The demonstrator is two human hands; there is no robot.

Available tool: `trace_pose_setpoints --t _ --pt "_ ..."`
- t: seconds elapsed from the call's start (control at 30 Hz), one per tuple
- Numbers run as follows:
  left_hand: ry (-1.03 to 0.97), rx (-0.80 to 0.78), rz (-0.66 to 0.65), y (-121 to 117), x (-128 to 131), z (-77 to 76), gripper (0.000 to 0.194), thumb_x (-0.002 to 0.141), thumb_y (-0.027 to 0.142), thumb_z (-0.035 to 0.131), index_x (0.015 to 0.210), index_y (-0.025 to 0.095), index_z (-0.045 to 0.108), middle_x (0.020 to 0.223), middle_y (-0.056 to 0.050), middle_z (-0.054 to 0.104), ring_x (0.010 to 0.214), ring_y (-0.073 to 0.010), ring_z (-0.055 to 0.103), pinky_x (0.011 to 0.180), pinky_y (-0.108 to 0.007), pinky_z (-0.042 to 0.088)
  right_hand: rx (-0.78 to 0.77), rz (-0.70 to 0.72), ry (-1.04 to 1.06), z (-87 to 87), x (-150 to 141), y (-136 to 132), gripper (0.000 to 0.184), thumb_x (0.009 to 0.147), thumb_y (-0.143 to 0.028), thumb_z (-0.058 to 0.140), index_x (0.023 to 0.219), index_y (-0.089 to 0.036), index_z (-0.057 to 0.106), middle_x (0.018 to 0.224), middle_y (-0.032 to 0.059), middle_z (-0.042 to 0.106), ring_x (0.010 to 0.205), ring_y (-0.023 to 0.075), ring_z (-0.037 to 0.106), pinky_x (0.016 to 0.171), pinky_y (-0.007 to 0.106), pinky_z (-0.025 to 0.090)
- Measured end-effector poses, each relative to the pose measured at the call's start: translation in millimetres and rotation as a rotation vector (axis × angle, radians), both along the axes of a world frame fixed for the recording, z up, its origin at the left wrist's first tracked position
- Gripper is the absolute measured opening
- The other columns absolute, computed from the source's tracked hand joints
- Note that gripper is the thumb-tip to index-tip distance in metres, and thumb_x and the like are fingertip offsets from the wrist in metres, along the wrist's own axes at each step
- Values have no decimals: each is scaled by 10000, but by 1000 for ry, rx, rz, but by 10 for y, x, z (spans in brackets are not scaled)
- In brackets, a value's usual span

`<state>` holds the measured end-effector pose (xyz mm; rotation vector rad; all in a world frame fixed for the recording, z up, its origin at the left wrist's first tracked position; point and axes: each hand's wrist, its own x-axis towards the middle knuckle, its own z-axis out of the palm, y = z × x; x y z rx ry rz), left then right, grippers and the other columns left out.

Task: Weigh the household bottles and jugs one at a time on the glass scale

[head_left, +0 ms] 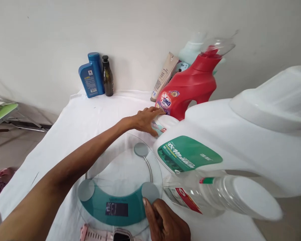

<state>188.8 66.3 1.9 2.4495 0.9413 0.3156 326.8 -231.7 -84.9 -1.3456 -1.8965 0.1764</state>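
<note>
My left hand reaches over the scale, its thumb and fingers around the near end of a white bottle with a pale teal label, partly hidden behind a large white jug. At the near right edge of a round glass bathroom scale, my right hand is closed, thumb over the glass; its other fingertips are hidden. The scale's display is lit. A red OMO detergent bottle stands just beyond my left hand. A pink-strapped watch lies at the scale's near edge.
The large white jug with a green label and a clear bottle with a white cap crowd the right. At the wall are a blue bottle, a dark pump bottle, a beige tube and a pale green bottle.
</note>
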Motion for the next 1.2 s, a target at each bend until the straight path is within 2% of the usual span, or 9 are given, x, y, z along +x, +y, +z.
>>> trace_pose_setpoints --t 0.1,0.17,0.23,0.37,0.5,0.6,0.83,1.03,1.2 --pt "166 120 52 -72 216 5 986 684 367 897 1556 206 467 1584 -200 492 1461 -418 457 1187 -626 388 16 3 14 13 -23 0 412 1093 -296 595 716 -232 442 576 -76 468 462 54 413 510 202 368" --pt "225 197 87 -76 285 0 950 671 379 911 1503 144 517 1529 -231 517 1400 -431 487 1153 -610 409 55 -8 24 35 -46 6 415 1094 -293 593 714 -234 434 572 -81 440 460 55 393 504 207 357" --pt "241 235 95 -77 296 -4 899 655 392 927 1439 140 567 1487 -235 538 1351 -435 508 1102 -589 445 84 -9 22 56 -62 12 412 1096 -280 586 717 -236 432 573 -83 419 460 58 379 501 212 351" --pt "123 239 115 -102 196 -14 797 649 381 937 1351 195 610 1417 -192 574 1298 -426 535 1027 -551 498 100 -14 1 67 -69 8 397 1096 -277 586 733 -239 429 583 -83 421 470 64 374 500 219 346" --pt "-7 226 142 -165 87 -11 644 679 316 914 1233 176 618 1300 -161 616 1191 -373 610 1007 -483 523 147 -28 -25 54 -79 -7 394 1085 -261 606 736 -238 424 584 -84 432 471 65 362 492 230 326" --pt "-3 199 170 -224 68 10 577 683 275 896 1161 181 586 1247 -145 636 1113 -349 644 958 -456 540 172 -40 -36 53 -90 -14 402 1084 -252 603 727 -237 419 578 -82 438 465 64 362 484 234 311" --pt "13 254 171 -285 19 33 514 677 247 877 1059 208 535 1189 -125 653 1120 -348 620 976 -468 516 172 -39 -39 69 -89 -35 408 1106 -256 550 716 -233 432 582 -65 490 474 66 408 501 232 315" --pt "25 274 242 -194 -314 18 570 628 295 934 967 240 478 1084 -81 622 1071 -333 590 962 -471 490 158 -48 -50 61 -91 -35 407 1113 -263 529 715 -231 447 588 -64 501 479 70 400 504 235 307" --pt "-21 272 500 -212 -790 38 607 607 280 936 876 261 392 996 -45 573 997 -291 554 911 -425 461 169 -58 -63 76 -97 -27 406 1104 -253 539 705 -227 469 588 -59 510 488 76 410 520 231 310"
